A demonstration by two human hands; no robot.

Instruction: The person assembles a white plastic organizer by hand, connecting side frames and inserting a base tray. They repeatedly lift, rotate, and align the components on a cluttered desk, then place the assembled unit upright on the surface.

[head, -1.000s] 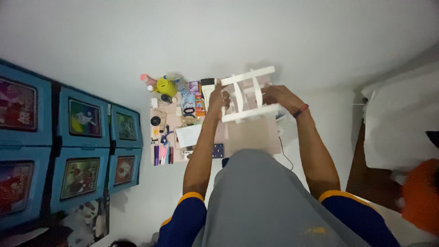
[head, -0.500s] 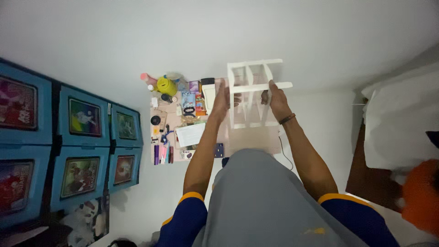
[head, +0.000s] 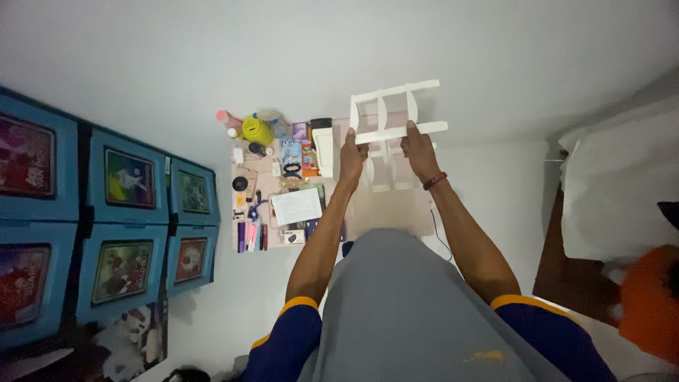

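Below, a cluttered desk (head: 396,212) against white wall (head: 212,56), blue boxes (head: 106,212) left

Single head-worn view, steeply downward over the torso, desk (head: 396,212) near.

Both my arms stretched forward, near parallel. Left hand (head: 351,154) and right hand (head: 419,150) raised level, fingers curled closed in grip.

White rack (head: 396,110) looks painted wood, matt; desk (head: 396,209) smooth wood-look
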